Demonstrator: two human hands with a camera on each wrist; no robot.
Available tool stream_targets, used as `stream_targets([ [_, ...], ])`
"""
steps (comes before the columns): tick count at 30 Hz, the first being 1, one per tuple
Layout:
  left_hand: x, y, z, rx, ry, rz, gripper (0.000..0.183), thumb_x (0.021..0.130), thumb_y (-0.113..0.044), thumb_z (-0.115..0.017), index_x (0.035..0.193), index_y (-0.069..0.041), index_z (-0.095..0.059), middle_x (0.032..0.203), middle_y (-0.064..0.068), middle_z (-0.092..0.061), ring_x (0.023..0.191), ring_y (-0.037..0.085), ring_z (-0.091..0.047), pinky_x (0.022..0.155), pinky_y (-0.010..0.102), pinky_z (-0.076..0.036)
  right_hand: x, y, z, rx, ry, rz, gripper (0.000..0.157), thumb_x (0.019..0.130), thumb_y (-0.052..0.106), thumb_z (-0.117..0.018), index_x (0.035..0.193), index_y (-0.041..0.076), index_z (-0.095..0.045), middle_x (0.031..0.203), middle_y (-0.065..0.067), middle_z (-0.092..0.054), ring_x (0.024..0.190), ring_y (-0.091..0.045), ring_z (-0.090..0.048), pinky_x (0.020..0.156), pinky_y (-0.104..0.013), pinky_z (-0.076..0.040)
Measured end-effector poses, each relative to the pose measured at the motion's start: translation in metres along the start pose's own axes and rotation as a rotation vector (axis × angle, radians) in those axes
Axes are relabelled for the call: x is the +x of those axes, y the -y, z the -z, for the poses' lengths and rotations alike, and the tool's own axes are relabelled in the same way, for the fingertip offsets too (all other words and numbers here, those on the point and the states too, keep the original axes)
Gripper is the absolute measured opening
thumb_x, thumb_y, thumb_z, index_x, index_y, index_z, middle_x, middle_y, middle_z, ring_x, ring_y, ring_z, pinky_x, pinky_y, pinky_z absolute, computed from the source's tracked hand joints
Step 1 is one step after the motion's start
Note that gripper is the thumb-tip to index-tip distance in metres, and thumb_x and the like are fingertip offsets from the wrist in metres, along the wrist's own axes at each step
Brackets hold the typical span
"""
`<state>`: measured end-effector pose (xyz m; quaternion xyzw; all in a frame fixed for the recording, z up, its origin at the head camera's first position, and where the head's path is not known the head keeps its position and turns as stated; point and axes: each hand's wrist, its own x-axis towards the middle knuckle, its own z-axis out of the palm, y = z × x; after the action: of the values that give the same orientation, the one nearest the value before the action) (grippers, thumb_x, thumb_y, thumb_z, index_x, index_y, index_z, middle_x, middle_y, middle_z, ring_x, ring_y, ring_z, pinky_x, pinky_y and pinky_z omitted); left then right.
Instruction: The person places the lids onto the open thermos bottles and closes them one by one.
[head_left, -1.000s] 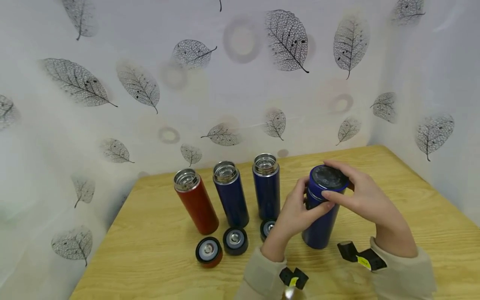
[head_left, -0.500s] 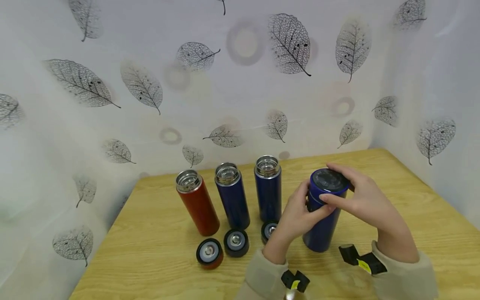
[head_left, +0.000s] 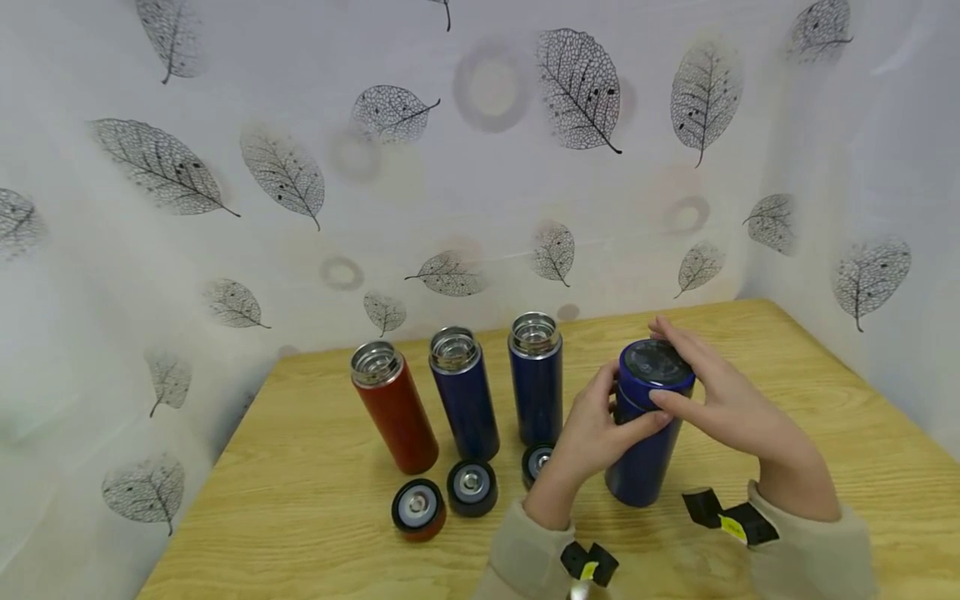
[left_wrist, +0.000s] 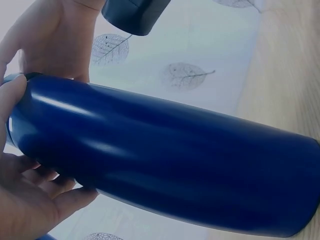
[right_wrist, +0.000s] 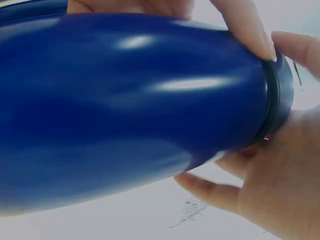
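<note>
A blue thermos bottle (head_left: 639, 467) stands upright on the wooden table (head_left: 285, 533), its dark-topped lid (head_left: 654, 361) seated on its mouth. My left hand (head_left: 588, 437) grips the upper body from the left, thumb across the front just below the lid. On the lid, my right hand (head_left: 723, 404) has its thumb at the near edge and its fingers around the far side. The left wrist view shows the long blue body (left_wrist: 175, 150) and fingers curled under its upper end. A dark seam (right_wrist: 271, 100) between body and lid is visible in the right wrist view.
To the left stand a red thermos (head_left: 396, 417) and two blue thermoses (head_left: 465, 400), all uncapped. In front of them lie a red-sided lid (head_left: 418, 510), a dark lid (head_left: 472, 488) and another lid (head_left: 536, 462) partly hidden by the left wrist. A leaf-patterned curtain (head_left: 480, 192) hangs behind.
The head view has tilted slightly. My right fingers have loosened and risen at the lid's far edge, and the right thumb has shifted a little right. The left hand keeps its hold.
</note>
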<state>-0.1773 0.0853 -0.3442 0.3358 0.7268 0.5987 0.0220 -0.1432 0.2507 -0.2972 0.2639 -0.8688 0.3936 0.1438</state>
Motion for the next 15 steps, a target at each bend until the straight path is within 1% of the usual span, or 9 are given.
stream_targets([
  [1, 0.0001, 0.0002, -0.0002, -0.002, -0.001, 0.000, 0.059, 0.081, -0.023, -0.066, 0.132, -0.014, -0.037, 0.118, -0.004, -0.048, 0.104, 0.004, -0.047, 0.082, 0.025, -0.042, -0.0005, -0.0025, 0.0006, 0.039, 0.009, 0.036, 0.075, 0.082, -0.001, -0.059, 0.142, 0.008, -0.014, 0.137, -0.014, -0.029, 0.124, -0.018, -0.027, 0.096, -0.030, -0.029],
  [3, 0.0004, 0.0008, -0.0007, -0.004, -0.004, -0.003, 0.060, 0.081, -0.024, -0.066, 0.132, -0.013, -0.037, 0.117, -0.004, -0.049, 0.103, 0.004, -0.047, 0.082, 0.025, -0.043, -0.0006, -0.0069, 0.0018, 0.108, 0.026, 0.093, 0.077, 0.080, -0.009, -0.056, 0.142, 0.008, -0.013, 0.138, -0.004, -0.029, 0.122, -0.006, -0.028, 0.092, -0.014, -0.028],
  [4, 0.0005, 0.0011, -0.0008, -0.007, -0.005, -0.003, 0.060, 0.081, -0.024, -0.066, 0.132, -0.013, -0.037, 0.117, -0.004, -0.049, 0.103, 0.004, -0.047, 0.082, 0.025, -0.043, -0.0005, -0.0083, 0.0024, 0.136, 0.033, 0.114, 0.077, 0.080, -0.012, -0.055, 0.142, 0.007, -0.014, 0.137, 0.000, -0.029, 0.121, -0.002, -0.029, 0.090, -0.009, -0.027],
  [6, 0.0007, 0.0016, -0.0010, -0.008, -0.008, -0.003, 0.060, 0.081, -0.024, -0.066, 0.132, -0.013, -0.037, 0.117, -0.004, -0.049, 0.103, 0.004, -0.047, 0.082, 0.025, -0.043, -0.0002, -0.0086, 0.0034, 0.160, 0.037, 0.124, 0.076, 0.079, -0.013, -0.055, 0.141, 0.006, -0.016, 0.135, 0.004, -0.031, 0.119, 0.000, -0.030, 0.089, -0.009, -0.028],
  [7, 0.0007, 0.0017, -0.0010, -0.010, -0.008, -0.002, 0.060, 0.081, -0.024, -0.066, 0.132, -0.013, -0.037, 0.118, -0.005, -0.049, 0.103, 0.004, -0.047, 0.082, 0.025, -0.043, 0.0000, -0.0082, 0.0038, 0.153, 0.034, 0.118, 0.075, 0.079, -0.011, -0.056, 0.141, 0.006, -0.017, 0.135, 0.002, -0.032, 0.118, 0.001, -0.031, 0.089, -0.008, -0.028],
  [12, 0.0003, 0.0019, -0.0003, -0.013, -0.006, -0.005, 0.059, 0.081, -0.024, -0.065, 0.132, -0.014, -0.037, 0.118, -0.005, -0.048, 0.103, 0.004, -0.048, 0.082, 0.026, -0.043, -0.0004, -0.0039, 0.0039, 0.098, 0.002, 0.037, 0.071, 0.078, -0.004, -0.063, 0.139, 0.006, -0.027, 0.130, -0.017, -0.036, 0.115, 0.001, -0.034, 0.086, -0.008, -0.029],
  [13, 0.0000, 0.0018, -0.0001, -0.012, -0.006, -0.007, 0.059, 0.081, -0.024, -0.065, 0.131, -0.013, -0.037, 0.117, -0.005, -0.048, 0.103, 0.004, -0.048, 0.082, 0.026, -0.043, -0.0006, -0.0030, 0.0034, 0.077, -0.011, 0.022, 0.071, 0.077, -0.002, -0.064, 0.138, 0.005, -0.029, 0.127, -0.019, -0.038, 0.113, 0.001, -0.035, 0.085, -0.008, -0.030],
  [15, -0.0004, 0.0014, 0.0001, -0.009, -0.006, -0.011, 0.059, 0.081, -0.023, -0.065, 0.131, -0.013, -0.037, 0.117, -0.004, -0.049, 0.102, 0.004, -0.048, 0.082, 0.026, -0.043, -0.0008, -0.0017, 0.0019, 0.025, -0.036, -0.005, 0.072, 0.075, 0.001, -0.068, 0.137, 0.005, -0.032, 0.121, -0.017, -0.042, 0.107, -0.001, -0.038, 0.083, -0.012, -0.032],
])
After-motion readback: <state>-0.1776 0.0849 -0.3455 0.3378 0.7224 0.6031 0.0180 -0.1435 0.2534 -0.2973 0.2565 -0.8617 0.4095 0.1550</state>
